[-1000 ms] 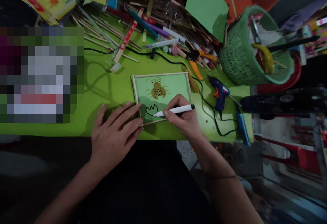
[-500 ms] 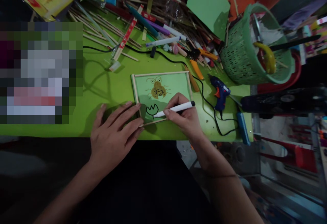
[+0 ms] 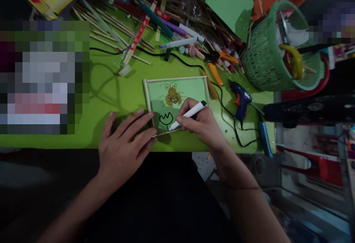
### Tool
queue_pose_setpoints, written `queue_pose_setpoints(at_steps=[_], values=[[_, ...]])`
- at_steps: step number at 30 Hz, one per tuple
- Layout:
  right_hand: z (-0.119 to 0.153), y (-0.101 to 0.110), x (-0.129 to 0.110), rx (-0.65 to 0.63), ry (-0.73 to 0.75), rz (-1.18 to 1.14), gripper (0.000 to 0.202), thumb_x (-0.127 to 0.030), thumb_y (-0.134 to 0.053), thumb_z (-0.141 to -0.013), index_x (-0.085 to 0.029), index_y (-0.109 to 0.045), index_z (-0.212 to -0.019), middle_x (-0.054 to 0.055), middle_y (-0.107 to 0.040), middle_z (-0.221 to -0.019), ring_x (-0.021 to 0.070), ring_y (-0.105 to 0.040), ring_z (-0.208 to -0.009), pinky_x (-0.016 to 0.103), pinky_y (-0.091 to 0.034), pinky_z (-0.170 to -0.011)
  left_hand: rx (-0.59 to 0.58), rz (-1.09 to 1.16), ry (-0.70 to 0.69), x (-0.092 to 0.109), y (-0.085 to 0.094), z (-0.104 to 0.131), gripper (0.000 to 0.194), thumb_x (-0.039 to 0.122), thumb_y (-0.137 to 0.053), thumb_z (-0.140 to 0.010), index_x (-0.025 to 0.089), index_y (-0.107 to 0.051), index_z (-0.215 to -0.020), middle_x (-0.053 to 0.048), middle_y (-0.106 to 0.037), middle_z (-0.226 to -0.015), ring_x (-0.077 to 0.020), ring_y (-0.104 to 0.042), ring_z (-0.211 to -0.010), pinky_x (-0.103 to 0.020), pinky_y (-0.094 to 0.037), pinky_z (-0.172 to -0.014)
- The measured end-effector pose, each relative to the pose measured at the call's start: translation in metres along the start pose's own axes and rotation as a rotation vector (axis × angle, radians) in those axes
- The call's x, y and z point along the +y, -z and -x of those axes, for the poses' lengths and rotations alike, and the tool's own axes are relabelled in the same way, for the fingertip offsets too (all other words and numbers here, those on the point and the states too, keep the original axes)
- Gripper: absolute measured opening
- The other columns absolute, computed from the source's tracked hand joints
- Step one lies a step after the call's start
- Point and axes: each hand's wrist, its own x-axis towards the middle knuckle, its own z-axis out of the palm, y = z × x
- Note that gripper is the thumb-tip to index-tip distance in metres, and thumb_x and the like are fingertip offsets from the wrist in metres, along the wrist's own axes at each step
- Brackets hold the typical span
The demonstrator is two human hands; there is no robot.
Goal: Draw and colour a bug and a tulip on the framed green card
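A white marker [image 3: 191, 112] with a black end is pinched in my right hand [image 3: 203, 122]. Its tip touches a light green sheet [image 3: 191, 87] edged with thin wooden sticks. At the tip stands a black outline of a tulip [image 3: 166, 119] with a short stem. Above it on the sheet is a brown bug drawing [image 3: 173, 97] with eyes and feelers. My left hand [image 3: 126, 137] lies flat with spread fingers, its fingertips on the left edge of the stick frame [image 3: 148, 98].
A blue glue gun [image 3: 240, 100] with its black cord lies to the right. Behind it stands a green basket [image 3: 262, 56] of tools. Pliers with orange handles [image 3: 215, 73], markers [image 3: 179, 43] and many wooden sticks [image 3: 111, 26] crowd the back of the green table [image 3: 111, 87].
The marker tip has moved down a little, and the tulip's stem is longer. My right hand has tilted the marker more upright. My left hand stays in place.
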Motion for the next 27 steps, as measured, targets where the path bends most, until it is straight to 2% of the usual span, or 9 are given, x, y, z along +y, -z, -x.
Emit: queue_pose_setpoints(at_steps=[7, 14, 27], values=[[-0.004, 0.0, -0.004, -0.027, -0.051, 0.065, 0.019, -0.03, -0.07, -0.085, -0.02, -0.055, -0.078, -0.006, -0.053, -0.059, 0.0083, -0.045, -0.055, 0.025, -0.03, -0.051, 0.021, -0.01, -0.013, -0.001, -0.002, 0.0, 0.017, 0.023, -0.071, -0.087, 0.027, -0.066, -0.102, -0.003, -0.067, -0.135, -0.0291, -0.063, -0.124, -0.058, -0.032, -0.115], [-0.002, 0.002, 0.003, 0.063, -0.015, -0.013, 0.024, -0.035, -0.073, -0.084, -0.021, -0.054, -0.08, -0.007, -0.05, -0.06, 0.0078, -0.044, -0.054, 0.024, -0.03, -0.05, 0.014, 0.002, -0.008, 0.0, 0.0, -0.001, 0.018, 0.022, -0.071, -0.087, 0.027, -0.067, -0.103, -0.003, -0.067, -0.136, -0.0298, -0.063, -0.124, -0.06, -0.033, -0.114], [-0.001, 0.001, 0.007, 0.081, 0.04, -0.012, 0.024, -0.035, -0.073, -0.085, -0.021, -0.054, -0.079, -0.006, -0.052, -0.063, 0.0082, -0.043, -0.056, 0.025, -0.03, -0.052, 0.009, -0.002, 0.002, 0.0, -0.001, 0.0, 0.017, 0.022, -0.071, -0.087, 0.027, -0.067, -0.103, -0.003, -0.067, -0.135, -0.0297, -0.064, -0.124, -0.059, -0.032, -0.114]])
